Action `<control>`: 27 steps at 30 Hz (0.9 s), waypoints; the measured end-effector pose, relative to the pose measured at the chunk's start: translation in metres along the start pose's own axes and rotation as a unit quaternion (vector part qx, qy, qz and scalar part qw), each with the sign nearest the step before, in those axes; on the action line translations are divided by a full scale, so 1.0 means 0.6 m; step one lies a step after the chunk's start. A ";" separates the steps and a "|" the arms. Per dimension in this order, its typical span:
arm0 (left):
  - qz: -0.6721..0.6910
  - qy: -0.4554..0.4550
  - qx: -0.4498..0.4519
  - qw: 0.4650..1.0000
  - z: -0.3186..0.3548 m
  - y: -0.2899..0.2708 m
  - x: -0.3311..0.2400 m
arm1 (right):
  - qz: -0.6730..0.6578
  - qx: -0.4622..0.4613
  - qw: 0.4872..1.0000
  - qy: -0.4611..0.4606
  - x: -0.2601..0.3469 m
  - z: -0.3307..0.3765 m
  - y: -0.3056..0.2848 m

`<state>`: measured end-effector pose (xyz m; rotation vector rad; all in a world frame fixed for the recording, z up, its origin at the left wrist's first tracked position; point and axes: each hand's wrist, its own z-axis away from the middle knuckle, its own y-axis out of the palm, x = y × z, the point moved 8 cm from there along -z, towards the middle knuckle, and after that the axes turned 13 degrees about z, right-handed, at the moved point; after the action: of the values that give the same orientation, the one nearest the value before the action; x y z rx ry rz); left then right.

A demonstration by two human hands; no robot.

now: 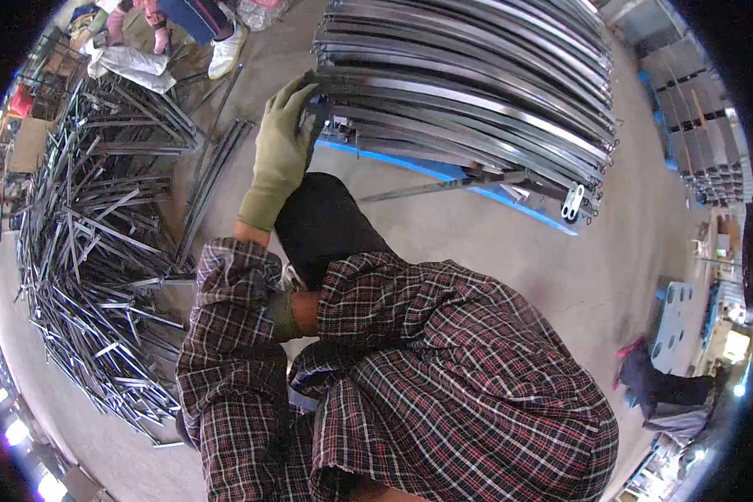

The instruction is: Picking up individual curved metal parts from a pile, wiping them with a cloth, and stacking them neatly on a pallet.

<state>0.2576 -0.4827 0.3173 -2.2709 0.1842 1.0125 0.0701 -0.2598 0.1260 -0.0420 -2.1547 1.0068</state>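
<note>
My left hand (279,155), in an olive-green knit glove, is raised beside the left ends of a stack of long, shiny metal bars (443,92). Its fingers are stretched out and the thumb stands apart. The fingertips are close to the bar ends; whether they touch cannot be told. My right hand (284,319), also gloved, crosses behind my left sleeve, and its fingers are hidden. Small wire loops show at the stack's right ends. A white two-holed metal piece (572,202) hangs at the lower right corner.
A tangled heap of loose metal bars (100,268) covers the floor at left. Blue rails (527,209) run under the stack. At top left, a co-worker in pink gloves (161,38) handles a white sack (130,65). A light-blue panel with holes (673,322) stands at right.
</note>
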 end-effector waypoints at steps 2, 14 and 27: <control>0.067 -0.013 -0.008 0.998 0.022 -0.045 0.008 | -0.014 -0.032 0.998 -0.051 0.070 -0.058 -0.098; 0.058 -0.262 -0.159 0.950 0.289 -0.438 -0.041 | -0.555 -0.429 0.623 0.346 -0.010 0.279 -0.453; 0.357 -0.413 -0.404 0.734 0.795 -0.399 0.077 | -0.119 -0.505 0.726 0.451 -0.305 0.543 -0.371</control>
<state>0.0816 -0.0001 0.1642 -2.1318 0.2685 2.8804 0.0530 -0.6833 0.0285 -0.6198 -1.4379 -0.4289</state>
